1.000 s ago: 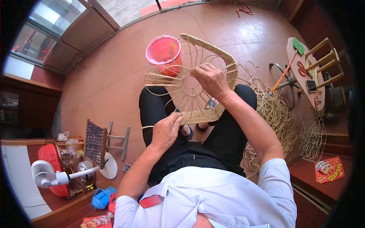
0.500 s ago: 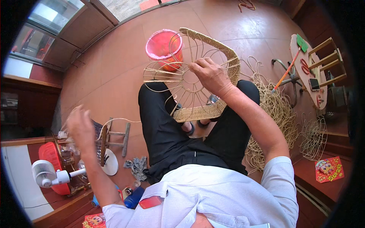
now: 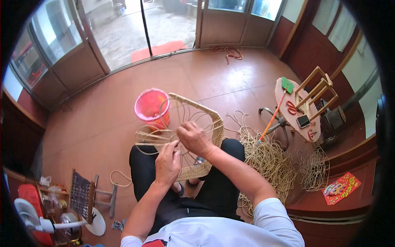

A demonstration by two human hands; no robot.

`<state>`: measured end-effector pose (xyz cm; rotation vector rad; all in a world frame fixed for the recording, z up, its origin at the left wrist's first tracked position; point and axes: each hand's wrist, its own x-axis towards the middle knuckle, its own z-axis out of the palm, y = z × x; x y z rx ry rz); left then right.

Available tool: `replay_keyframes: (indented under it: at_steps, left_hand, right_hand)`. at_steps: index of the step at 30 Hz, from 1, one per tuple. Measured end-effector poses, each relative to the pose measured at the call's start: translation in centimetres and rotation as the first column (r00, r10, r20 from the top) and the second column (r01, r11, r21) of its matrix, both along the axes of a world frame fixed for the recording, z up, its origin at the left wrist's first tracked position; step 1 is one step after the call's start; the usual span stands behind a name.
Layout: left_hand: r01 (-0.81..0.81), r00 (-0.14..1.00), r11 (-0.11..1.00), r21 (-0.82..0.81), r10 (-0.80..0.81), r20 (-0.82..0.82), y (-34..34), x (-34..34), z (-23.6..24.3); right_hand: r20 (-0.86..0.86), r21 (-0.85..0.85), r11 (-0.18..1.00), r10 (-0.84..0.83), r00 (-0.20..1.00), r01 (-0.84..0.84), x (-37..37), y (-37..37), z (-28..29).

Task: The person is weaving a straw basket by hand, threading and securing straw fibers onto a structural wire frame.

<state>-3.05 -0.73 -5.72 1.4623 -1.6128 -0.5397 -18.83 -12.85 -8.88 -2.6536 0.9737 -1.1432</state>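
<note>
My right hand (image 3: 193, 138) is closed on the inner ring of a half-woven frame (image 3: 214, 117) held over my knees, with thin looped spokes and a braided tan band along its upper, right and lower sides. My left hand (image 3: 168, 162) is just below and left of it, fingertips pinched at the spokes near the ring; exactly what they grip is partly hidden. A loose length of cord (image 3: 120, 184) loops out to the left. Beyond the frame stands a pink bucket (image 3: 150, 107).
At right are a large coil of cord (image 3: 267, 173), a board (image 3: 282, 111) with red scissors (image 3: 292, 108), a phone (image 3: 303, 121) and a wooden stool (image 3: 321, 86), plus a green swatter (image 3: 286, 85). At left are a fan (image 3: 29, 218) and folding chair (image 3: 80, 195). An open doorway (image 3: 168, 29) lies ahead.
My left hand left the lower band, swung out left, and is now back at the frame's middle beside my right hand. The view has tilted up, showing more of the doorway.
</note>
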Motion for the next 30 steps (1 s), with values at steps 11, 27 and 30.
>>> replay_keyframes:
  at_steps: [11, 27, 30]
  left_hand:
    - [-0.016, 1.0, 1.0, -0.005, 0.016, -0.013, -1.7, 0.7, -1.0]
    - [-0.062, 0.859, 0.994, 0.095, 0.005, 0.512, -2.5, -0.6, -2.2]
    - [-0.098, 0.851, 0.995, 0.029, 0.068, 0.52, -3.5, 0.2, -0.5]
  right_hand:
    - [0.109, 0.056, 0.998, -0.001, 0.994, -0.005, 0.5, -0.8, 0.2]
    - [-0.005, 0.265, 0.959, 0.103, 0.995, -0.098, 0.0, -0.1, 1.1]
    - [0.02, 0.424, 0.893, 0.159, 0.987, -0.152, -0.9, -1.3, 1.3]
